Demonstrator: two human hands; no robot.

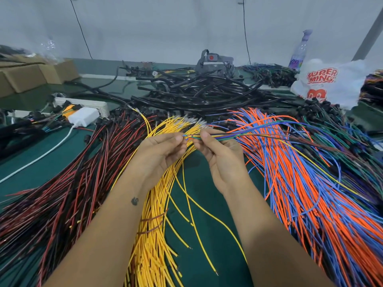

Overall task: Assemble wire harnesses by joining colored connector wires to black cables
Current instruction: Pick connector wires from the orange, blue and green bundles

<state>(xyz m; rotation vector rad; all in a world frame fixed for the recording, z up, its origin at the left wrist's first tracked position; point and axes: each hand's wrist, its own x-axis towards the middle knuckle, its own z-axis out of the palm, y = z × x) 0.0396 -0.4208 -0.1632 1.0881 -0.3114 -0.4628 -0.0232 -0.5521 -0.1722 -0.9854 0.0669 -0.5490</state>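
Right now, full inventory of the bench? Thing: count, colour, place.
Held wires: small bunch, mixed colours, between both hands.
Yellow wires: many, centre.
Red and black wires: many, left.
Orange and blue wires: many, right.
Black cables: heap, back centre.
Power strip: one, white, back left.
Charger: one, white, by the strip.
Cardboard boxes: several, brown, far left.
Plastic bag: one, white, red print, back right.
Bottle: one, clear, behind the bag.
Table: green.
Left hand: pinches the wire ends.
Right hand: holds the bunch.

both the left hand [163,150] and right hand [219,156] pinch a mixed-colour wire bunch [209,137].
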